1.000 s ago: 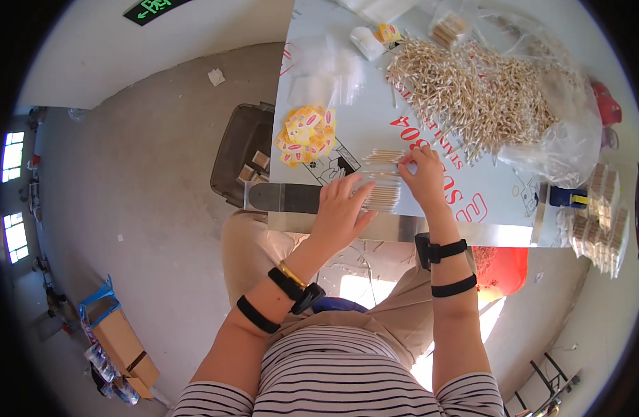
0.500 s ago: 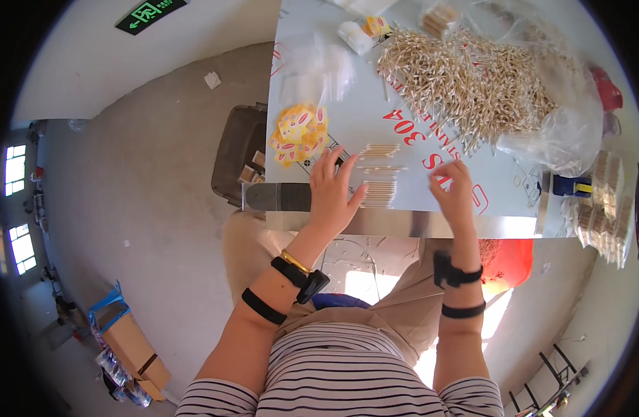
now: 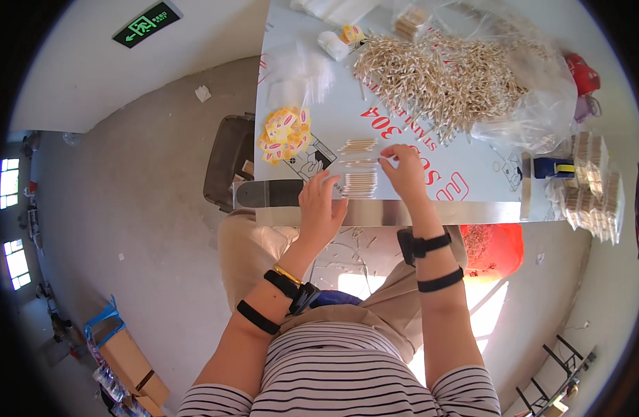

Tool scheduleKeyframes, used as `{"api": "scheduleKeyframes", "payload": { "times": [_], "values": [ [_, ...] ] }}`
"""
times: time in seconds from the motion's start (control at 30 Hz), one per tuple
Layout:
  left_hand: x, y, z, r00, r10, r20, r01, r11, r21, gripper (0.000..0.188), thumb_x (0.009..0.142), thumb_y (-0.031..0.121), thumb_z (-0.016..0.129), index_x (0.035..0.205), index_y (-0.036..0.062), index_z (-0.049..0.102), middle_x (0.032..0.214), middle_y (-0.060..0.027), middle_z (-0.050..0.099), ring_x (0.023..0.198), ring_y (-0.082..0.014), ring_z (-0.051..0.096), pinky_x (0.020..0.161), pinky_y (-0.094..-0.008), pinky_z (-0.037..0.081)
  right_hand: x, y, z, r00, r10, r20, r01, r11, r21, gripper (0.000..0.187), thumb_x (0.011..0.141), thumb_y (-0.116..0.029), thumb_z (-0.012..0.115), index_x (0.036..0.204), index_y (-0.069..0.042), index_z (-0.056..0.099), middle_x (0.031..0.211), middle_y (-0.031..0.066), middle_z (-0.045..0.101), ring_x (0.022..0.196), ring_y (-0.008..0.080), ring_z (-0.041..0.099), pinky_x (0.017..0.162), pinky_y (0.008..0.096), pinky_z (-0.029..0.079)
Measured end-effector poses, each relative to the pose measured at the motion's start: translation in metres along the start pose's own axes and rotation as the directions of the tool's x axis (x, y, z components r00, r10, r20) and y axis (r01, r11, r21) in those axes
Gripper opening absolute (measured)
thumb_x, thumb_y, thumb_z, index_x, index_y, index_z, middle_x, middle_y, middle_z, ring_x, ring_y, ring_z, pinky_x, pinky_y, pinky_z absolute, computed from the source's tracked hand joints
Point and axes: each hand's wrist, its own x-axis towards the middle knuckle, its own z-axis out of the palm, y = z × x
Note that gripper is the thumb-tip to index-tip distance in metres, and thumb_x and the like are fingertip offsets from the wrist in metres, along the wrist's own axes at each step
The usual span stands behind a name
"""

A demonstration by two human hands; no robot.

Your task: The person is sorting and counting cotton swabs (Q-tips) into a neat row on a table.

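The tabletop point(image 3: 319, 115) is pale blue-grey, marked with large red print and black line drawings, with a shiny metal strip point(image 3: 396, 210) along its near edge. Three small rows of cotton swabs point(image 3: 360, 185) lie crosswise near that edge, the nearest the fullest, the middle one thin. The left hand point(image 3: 321, 205) is spread at the left ends of the nearest row; whether its fingertips touch the swabs I cannot tell. The right hand point(image 3: 405, 170) is by the right end of the middle row, thumb and forefinger brought close together (whether a swab is pinched there is too small to tell).

Beyond, a big loose heap of swabs point(image 3: 444, 80) spreads beside a clear plastic bag point(image 3: 517, 128). On the left are a pile of yellow-and-white slips point(image 3: 285, 132), clear sachets point(image 3: 302, 76) and a dark flat strip point(image 3: 271, 193); on the right, packed swab bundles point(image 3: 594, 194).

A dark bin point(image 3: 217, 163) stands on the grey floor point(image 3: 146, 201) left of the tabletop, and a red container point(image 3: 507, 254) sits below its right side. Farther off are a cardboard box point(image 3: 123, 354), bright windows point(image 3: 9, 184), and a green-lit sign point(image 3: 146, 26) against the pale wall point(image 3: 76, 83).
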Motion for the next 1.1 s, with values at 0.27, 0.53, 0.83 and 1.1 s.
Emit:
{"api": "scheduleKeyframes", "payload": {
  "times": [0.27,0.53,0.83,1.1],
  "values": [
    [-0.016,-0.014,-0.006,1.0,-0.015,0.017,0.015,1.0,0.008,0.055,0.087,0.013,0.072,0.138,0.0089,0.052,0.146,-0.0178,0.049,0.135,-0.0401,0.046,0.113,-0.054,0.033,0.022,0.0,0.032,1.0,-0.016,0.016,0.02,0.975,-0.223,0.01,0.079,-0.016,0.08,0.083,-0.011,0.072,0.092,0.0081,0.067,0.095,0.0305,0.062,0.082,0.0454,0.049],
    [0.01,-0.013,-0.006,0.998,0.012,0.057,-0.011,1.0,-0.013,0.054,0.091,0.019,0.071,0.142,0.0086,0.054,0.148,-0.0178,0.048,0.14,-0.0399,0.042,0.116,-0.0544,0.031,0.032,0.003,0.031,0.995,-0.013,0.101,0.043,0.952,-0.303,0.009,0.078,-0.017,0.074,0.078,-0.01,0.07,0.09,0.0069,0.067,0.095,0.0291,0.063,0.081,0.0458,0.048],
    [0.049,-0.009,0.013,0.99,0.115,0.079,-0.131,0.963,0.237,0.054,0.095,0.028,0.069,0.145,0.0127,0.055,0.158,-0.0167,0.039,0.151,-0.0426,0.028,0.123,-0.0598,0.022,0.026,0.007,0.014,0.995,-0.018,0.101,0.036,0.983,-0.181,0.009,0.077,-0.017,0.077,0.08,-0.01,0.071,0.091,0.0053,0.067,0.096,0.0281,0.063,0.082,0.0444,0.048],
    [0.05,-0.015,0.02,0.993,0.079,0.09,-0.1,0.96,0.262,0.054,0.097,0.031,0.067,0.147,0.0138,0.054,0.159,-0.0175,0.038,0.152,-0.0428,0.027,0.124,-0.0608,0.02,0.025,-0.007,0.026,0.997,-0.046,0.064,0.063,0.951,-0.304,0.009,0.078,-0.018,0.079,0.08,-0.012,0.071,0.092,0.005,0.067,0.096,0.0267,0.063,0.082,0.0443,0.047]
  ]
}}
